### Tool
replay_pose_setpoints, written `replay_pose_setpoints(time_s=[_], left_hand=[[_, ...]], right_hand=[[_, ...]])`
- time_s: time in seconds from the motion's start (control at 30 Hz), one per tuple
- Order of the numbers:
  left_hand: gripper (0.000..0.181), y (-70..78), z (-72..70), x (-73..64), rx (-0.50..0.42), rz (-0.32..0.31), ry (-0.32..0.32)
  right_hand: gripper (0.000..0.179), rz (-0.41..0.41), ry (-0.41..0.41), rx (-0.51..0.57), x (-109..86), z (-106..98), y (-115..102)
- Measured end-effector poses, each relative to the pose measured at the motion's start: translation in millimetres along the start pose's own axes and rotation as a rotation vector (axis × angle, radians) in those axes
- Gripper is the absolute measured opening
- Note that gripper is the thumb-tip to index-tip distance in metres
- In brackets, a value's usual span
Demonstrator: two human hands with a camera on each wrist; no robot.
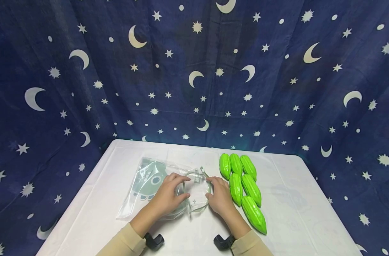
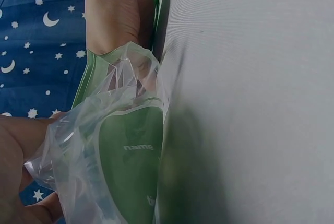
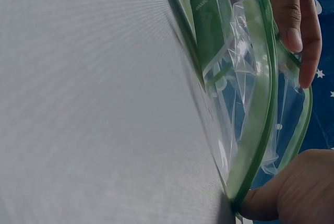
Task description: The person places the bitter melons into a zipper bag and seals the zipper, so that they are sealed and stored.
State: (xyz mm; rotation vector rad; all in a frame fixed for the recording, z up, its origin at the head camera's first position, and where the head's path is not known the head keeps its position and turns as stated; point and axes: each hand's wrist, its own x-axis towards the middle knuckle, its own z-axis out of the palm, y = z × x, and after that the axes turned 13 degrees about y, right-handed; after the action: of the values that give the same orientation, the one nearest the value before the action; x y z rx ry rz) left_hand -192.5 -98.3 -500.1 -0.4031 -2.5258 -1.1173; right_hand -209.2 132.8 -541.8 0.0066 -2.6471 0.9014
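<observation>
A clear zip bag [image 1: 137, 208] with a grey-green cartoon print lies on the white table, its green-edged mouth spread into a ring. At the left side of the mouth, my left hand [image 1: 169, 195] holds the bag between thumb and fingers set apart, fingertips reaching past the rim. Opposite it, my right hand [image 1: 220, 195] holds the other side, with the thumb and index finger at the edge. In the right wrist view, the green zip strip [image 3: 262, 93] curves down to the right thumb. Crumpled clear film covers part of the left fingers in the left wrist view.
Right beside my right hand lie several bright green, ridged, gourd-like pieces [image 1: 253, 214], grouped in rows on the white table [image 1: 296, 213]. A dark blue curtain [image 1: 168, 71] with moons and stars hangs behind the table and along its sides.
</observation>
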Motion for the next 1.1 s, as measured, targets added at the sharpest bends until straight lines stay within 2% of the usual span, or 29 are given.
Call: replay_pose_setpoints(time_s=[0.4, 0.63, 1.1], left_hand=[[0.05, -0.4, 1.1, 0.2, -0.016, -0.004, 0.009], [0.051, 0.2, 0.7, -0.2, -0.013, 0.005, 0.01], [0.051, -1.1, 1.2, -0.1, -0.03, 0.014, -0.004]], right_hand=[[0.059, 0.012, -0.002, -0.001, -0.3, 0.9, -0.3], [0.058, -0.012, 0.006, -0.007, -0.1, 2.4, -1.0], [0.059, 0.02, -0.007, -0.006, 1.5, 0.1, -2.1]])
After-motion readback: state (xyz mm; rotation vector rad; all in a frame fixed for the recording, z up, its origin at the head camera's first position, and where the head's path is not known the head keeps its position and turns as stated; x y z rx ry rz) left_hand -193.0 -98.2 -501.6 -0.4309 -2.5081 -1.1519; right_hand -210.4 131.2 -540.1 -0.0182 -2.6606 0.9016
